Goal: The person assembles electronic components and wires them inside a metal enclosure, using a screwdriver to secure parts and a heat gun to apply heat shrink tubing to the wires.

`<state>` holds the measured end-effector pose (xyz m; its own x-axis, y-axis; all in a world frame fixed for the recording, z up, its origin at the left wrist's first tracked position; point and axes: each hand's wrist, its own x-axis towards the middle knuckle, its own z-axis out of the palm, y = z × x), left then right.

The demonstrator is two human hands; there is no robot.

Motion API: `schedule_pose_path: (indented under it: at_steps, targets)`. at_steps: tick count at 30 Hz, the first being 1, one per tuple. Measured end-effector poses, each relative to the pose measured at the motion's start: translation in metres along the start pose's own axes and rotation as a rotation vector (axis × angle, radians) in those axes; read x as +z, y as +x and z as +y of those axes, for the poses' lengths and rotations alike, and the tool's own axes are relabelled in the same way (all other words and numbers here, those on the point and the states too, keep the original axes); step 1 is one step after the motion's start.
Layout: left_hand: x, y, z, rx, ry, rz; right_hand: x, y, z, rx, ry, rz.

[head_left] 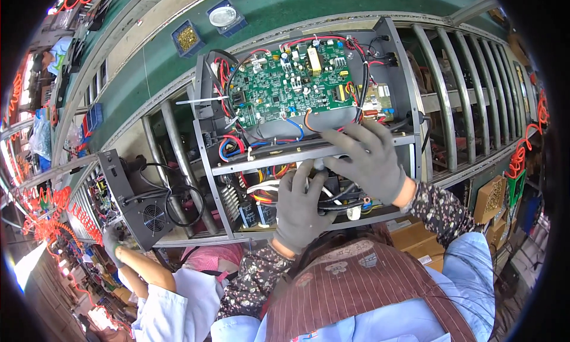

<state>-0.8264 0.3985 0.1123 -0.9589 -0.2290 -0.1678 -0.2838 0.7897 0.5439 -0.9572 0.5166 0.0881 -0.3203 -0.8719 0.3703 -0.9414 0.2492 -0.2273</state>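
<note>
An open metal chassis (215,164) of an electronic device lies in front of me, divided by a grey rail. Its far side carries a green circuit board (285,84) full of components; the near side is packed with wires and dark blue capacitors (265,214). My left hand (300,214), gloved in grey, reaches into the near side among the wires. Its fingers are bent together around a spot I cannot make out. From the right, my gloved right hand (371,167) leans over the rail with fingers spread. One lower fingertip is close to a small pale piece (319,164) by the left fingertips.
The chassis rests on a metal roller conveyor (442,98). Further left stands another dark unit (133,196) with a fan and a coiled black cable, beside a co-worker's gloved hand (111,238). Blue bins (189,47) with small metal parts sit on the green bench (142,75) beyond.
</note>
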Motion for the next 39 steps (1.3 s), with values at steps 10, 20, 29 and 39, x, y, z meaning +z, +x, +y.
schedule_pose_path:
  at_steps: [10,20,29,39]
  targets:
    - [0.005,-0.002,-0.006,0.045,-0.036,-0.009,0.022,0.031,0.009,-0.273,-0.146,-0.291]
    - [0.006,-0.004,-0.003,0.106,0.041,0.080,0.029,0.033,0.004,-0.334,-0.082,-0.315]
    - [0.006,-0.004,-0.003,0.096,0.039,0.052,0.031,0.037,0.001,-0.340,-0.099,-0.303]
    - [0.008,-0.005,-0.004,0.076,0.048,0.031,0.036,0.036,0.008,-0.427,0.007,-0.191]
